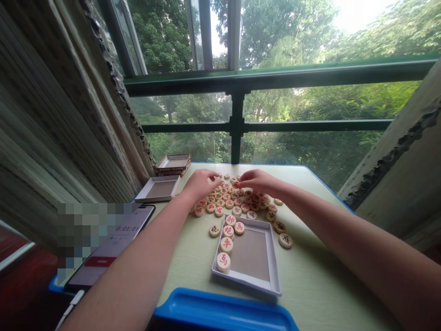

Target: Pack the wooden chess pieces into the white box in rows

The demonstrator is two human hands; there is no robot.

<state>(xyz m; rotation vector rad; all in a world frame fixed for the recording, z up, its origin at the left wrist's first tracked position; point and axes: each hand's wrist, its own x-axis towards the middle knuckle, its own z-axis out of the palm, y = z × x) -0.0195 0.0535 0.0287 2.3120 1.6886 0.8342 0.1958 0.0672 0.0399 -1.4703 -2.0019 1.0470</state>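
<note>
Round wooden Chinese chess pieces point(228, 203) with red and black characters are spread in a loose heap on the pale table. My left hand point(203, 183) reaches over the heap's far left part, thumb and index finger apart beside a few pieces. At the far right part, my right hand point(257, 180) has bent fingers touching a red-marked piece point(236, 185); its other fingers are partly hidden. In front lies a shallow white box tray point(276, 264). Several red pieces, such as a horse piece point(223, 261), line its left side, and another sits beside the row at the top.
A blue plastic tray edge point(227, 310) lies at the near side. To the left are a phone point(113, 253) with a timer and cable, a second white tray point(142, 195) and a brown-edged box point(174, 163). Curtains point(79, 92) and a green-railed window point(237, 124) border the table point(320, 285).
</note>
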